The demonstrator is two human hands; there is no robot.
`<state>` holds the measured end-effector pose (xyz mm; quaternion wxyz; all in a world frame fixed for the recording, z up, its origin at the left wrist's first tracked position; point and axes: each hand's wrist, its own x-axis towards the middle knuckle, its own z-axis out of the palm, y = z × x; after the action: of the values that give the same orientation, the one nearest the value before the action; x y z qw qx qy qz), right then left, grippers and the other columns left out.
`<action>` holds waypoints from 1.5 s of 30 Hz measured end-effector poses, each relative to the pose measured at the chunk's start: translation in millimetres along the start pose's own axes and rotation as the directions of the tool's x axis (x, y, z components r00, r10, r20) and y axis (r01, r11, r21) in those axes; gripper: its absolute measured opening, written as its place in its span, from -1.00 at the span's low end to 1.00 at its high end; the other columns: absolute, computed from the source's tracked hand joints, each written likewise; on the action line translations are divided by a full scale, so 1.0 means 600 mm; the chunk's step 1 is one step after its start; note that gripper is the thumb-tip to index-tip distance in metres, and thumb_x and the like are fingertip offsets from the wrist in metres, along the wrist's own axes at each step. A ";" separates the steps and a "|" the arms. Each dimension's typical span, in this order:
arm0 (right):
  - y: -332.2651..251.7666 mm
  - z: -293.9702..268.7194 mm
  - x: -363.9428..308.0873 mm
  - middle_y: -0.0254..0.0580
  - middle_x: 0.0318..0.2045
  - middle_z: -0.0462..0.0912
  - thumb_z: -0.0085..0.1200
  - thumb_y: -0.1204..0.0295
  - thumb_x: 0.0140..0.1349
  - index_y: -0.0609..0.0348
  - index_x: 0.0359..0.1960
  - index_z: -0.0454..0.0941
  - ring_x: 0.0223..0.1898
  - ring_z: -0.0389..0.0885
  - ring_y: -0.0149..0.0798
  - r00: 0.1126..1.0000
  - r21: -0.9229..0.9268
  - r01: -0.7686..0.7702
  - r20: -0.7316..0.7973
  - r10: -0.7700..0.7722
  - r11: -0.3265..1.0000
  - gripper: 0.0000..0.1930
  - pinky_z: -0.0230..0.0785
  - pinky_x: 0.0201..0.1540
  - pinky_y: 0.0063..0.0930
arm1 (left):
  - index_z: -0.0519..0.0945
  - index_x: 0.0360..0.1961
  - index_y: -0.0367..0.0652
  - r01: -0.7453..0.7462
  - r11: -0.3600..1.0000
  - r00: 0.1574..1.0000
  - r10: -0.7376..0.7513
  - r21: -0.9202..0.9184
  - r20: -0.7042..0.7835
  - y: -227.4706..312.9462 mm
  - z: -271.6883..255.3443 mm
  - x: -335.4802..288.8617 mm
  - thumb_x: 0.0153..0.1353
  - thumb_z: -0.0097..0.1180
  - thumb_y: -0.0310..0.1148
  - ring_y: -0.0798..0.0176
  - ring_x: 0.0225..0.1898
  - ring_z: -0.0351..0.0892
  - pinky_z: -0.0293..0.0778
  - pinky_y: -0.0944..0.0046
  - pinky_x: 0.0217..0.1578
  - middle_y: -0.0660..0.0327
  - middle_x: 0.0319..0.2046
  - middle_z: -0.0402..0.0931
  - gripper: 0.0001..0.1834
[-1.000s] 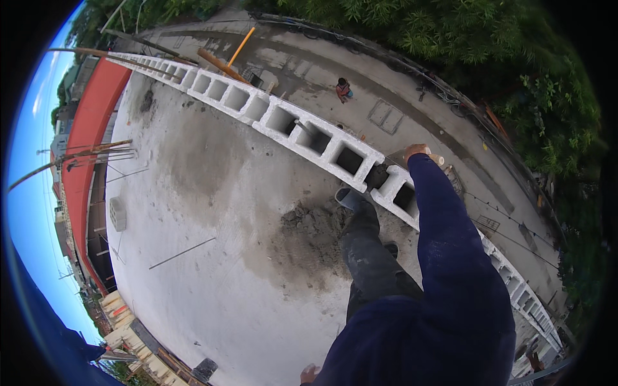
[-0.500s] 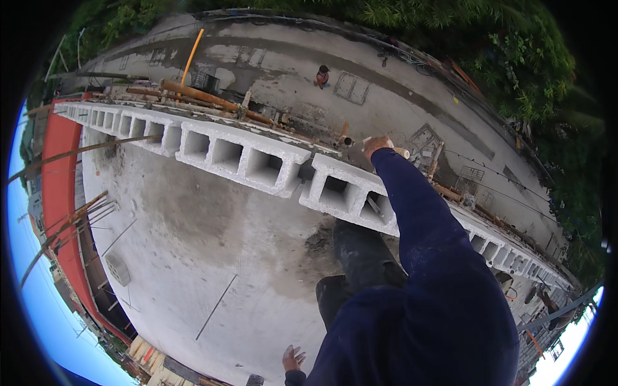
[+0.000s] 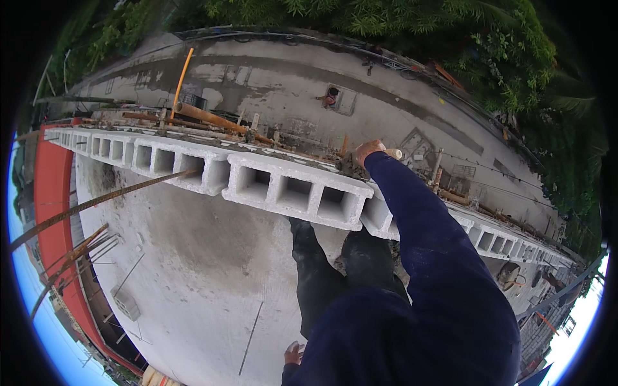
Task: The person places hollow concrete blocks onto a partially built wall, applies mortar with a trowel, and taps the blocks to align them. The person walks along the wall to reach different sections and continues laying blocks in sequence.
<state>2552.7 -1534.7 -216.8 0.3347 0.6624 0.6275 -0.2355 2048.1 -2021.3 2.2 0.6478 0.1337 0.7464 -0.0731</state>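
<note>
A handle (image 3: 394, 154) juts from the right hand (image 3: 370, 150), out over the far side of a row of hollow blocks; its fingers look closed around it, and whatever is at its other end is hidden by the hand. The handle is pale, smooth and rounded at the end.

Just below and left of it sits the nearest block (image 3: 313, 201), with three square hollows, shadowed inside, between rough, whitish-grey walls. A second block (image 3: 380, 219) follows on its right, partly behind the dark blue sleeve (image 3: 438, 238). Leftward the row runs on, hollow after hollow, too small to count at the far end. One rusty rod (image 3: 116, 195) meets the mouth of a hollow there; how deep it goes cannot be seen.

The left hand (image 3: 294, 353) hangs low near the body, its fingers loosely bent and gripping nothing visible. Two dark trouser legs (image 3: 315, 270) stand on the grey floor (image 3: 206, 251), where one loose block (image 3: 125, 303) and a thin straight rod (image 3: 251, 338) lie.

Beyond the row are one yellow pole (image 3: 182, 83), a lane with one small person (image 3: 331, 98), and green trees (image 3: 483, 38).
</note>
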 end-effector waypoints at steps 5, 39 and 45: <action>-0.109 -0.087 0.019 -0.08 -0.27 0.63 0.10 0.39 -0.05 0.16 -0.27 0.61 -0.18 0.58 -0.02 0.994 0.062 0.106 0.026 -0.108 0.992 -0.73 0.34 -0.17 -0.03 | 0.24 0.15 -0.18 0.091 0.980 0.989 -0.111 -0.180 -0.102 0.058 -0.195 0.076 0.20 -0.08 -0.15 0.09 -0.33 0.58 0.50 0.16 -0.36 -0.01 -0.13 0.49 -0.47; -0.131 -0.174 -0.486 -0.03 -0.39 0.54 0.08 0.37 0.04 0.23 -0.19 0.28 -0.35 0.55 -0.04 0.878 0.474 0.319 -0.475 -0.067 0.821 -0.66 0.37 -0.31 -0.25 | 0.29 0.13 -0.17 -0.124 0.992 0.991 0.125 0.020 -0.050 0.250 -0.229 0.143 0.23 -0.10 -0.26 0.22 -0.38 0.58 0.48 0.30 -0.42 0.10 -0.17 0.52 -0.55; -0.147 -0.061 -0.498 -0.02 -0.42 0.56 0.10 0.37 0.04 0.24 -0.29 0.37 -0.38 0.57 -0.04 0.801 0.545 0.300 -0.590 0.104 0.783 -0.73 0.40 -0.37 -0.28 | 0.31 0.13 -0.17 -0.227 0.974 0.965 0.223 -0.010 -0.137 0.255 -0.211 0.111 0.22 -0.10 -0.27 0.23 -0.38 0.58 0.47 0.32 -0.43 0.14 -0.18 0.52 -0.55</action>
<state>2431.2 -1709.8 13.2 -0.1246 0.7380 0.6235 -0.2261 1965.0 -1832.6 -34.7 0.6016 0.2141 0.7693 0.0195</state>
